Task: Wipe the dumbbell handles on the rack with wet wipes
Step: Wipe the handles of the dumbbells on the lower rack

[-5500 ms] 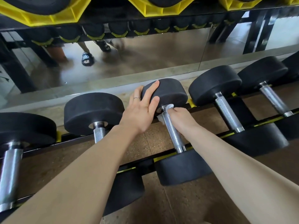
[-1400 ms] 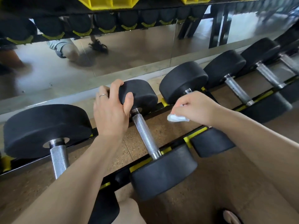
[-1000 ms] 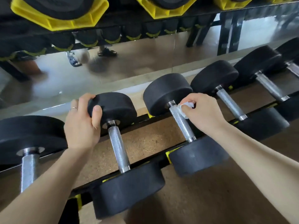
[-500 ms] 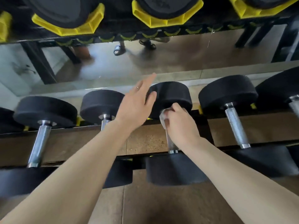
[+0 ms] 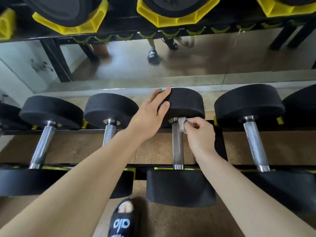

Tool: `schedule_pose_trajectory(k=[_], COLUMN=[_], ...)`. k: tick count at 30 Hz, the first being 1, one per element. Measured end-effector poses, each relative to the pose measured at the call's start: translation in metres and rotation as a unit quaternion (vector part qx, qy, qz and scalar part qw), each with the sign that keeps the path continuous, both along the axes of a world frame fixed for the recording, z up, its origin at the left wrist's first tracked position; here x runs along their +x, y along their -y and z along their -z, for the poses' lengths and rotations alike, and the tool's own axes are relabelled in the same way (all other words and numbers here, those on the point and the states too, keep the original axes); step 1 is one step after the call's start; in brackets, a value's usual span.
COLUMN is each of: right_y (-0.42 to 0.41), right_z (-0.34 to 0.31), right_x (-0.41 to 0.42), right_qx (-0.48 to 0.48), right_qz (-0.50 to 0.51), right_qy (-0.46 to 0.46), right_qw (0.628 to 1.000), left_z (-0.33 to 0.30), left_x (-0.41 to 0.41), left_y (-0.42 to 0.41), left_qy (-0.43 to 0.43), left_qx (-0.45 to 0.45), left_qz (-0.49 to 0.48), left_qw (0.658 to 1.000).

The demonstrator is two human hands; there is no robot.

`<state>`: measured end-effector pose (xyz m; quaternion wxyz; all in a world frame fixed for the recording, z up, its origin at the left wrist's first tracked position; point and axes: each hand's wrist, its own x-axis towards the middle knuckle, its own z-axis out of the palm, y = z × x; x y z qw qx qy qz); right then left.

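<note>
While the person crouched at the rack, the head view showed the left hand (image 5: 150, 115) laid flat, fingers straight, on the far head (image 5: 185, 104) of the middle dumbbell, gripping nothing. The right hand (image 5: 199, 134) had its fingers curled, pinching a wet wipe (image 5: 182, 124) against the handle (image 5: 177, 146) at its far end, just below that head. Most of the knurled handle, running back toward the near head (image 5: 179, 189), lay bare and looked unwiped.

Risks as I judged them:
- The wipe touched only the right side of the handle; a straight pull could leave the left and under sides untouched.
- The knurling could snag and shred the thin wipe.
- The flat left palm steadied but did not grip; a hard stroke could roll the dumbbell in its cradle.
- The sandalled foot (image 5: 124, 219) sat just nearer than the near head, exposed if the weight slipped off.

Neighbouring handles, left (image 5: 109, 134) and right (image 5: 254, 144) of the middle dumbbell, stood untouched by either hand.
</note>
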<state>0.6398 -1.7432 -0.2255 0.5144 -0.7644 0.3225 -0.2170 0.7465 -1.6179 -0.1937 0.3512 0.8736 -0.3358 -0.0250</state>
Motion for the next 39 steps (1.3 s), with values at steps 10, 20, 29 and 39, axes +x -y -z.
schedule_pose_trajectory(k=[10,20,29,39], right_y=[-0.005,0.005,0.009,0.013], right_z=[0.008,0.022,0.027,0.003], right_x=[0.005,0.021,0.006,-0.027], right_qx=[-0.185,0.437,0.310,-0.025], right_qz=[-0.039,0.010,-0.069,-0.194], right_qy=[0.002,-0.031,-0.013,-0.064], right_qw=[0.982,0.899,0.948,0.979], left_z=[0.025,0.028,0.026,0.026], left_x=[0.001,0.001,0.001,0.001], left_y=[0.007,0.008,0.010,0.009], left_qy=[0.006,-0.029,-0.041,-0.052], left_qx=[-0.074,-0.098,-0.106,-0.112], left_qz=[-0.002,0.015,0.010,0.014], left_qw=[0.997,0.995,0.993,0.992])
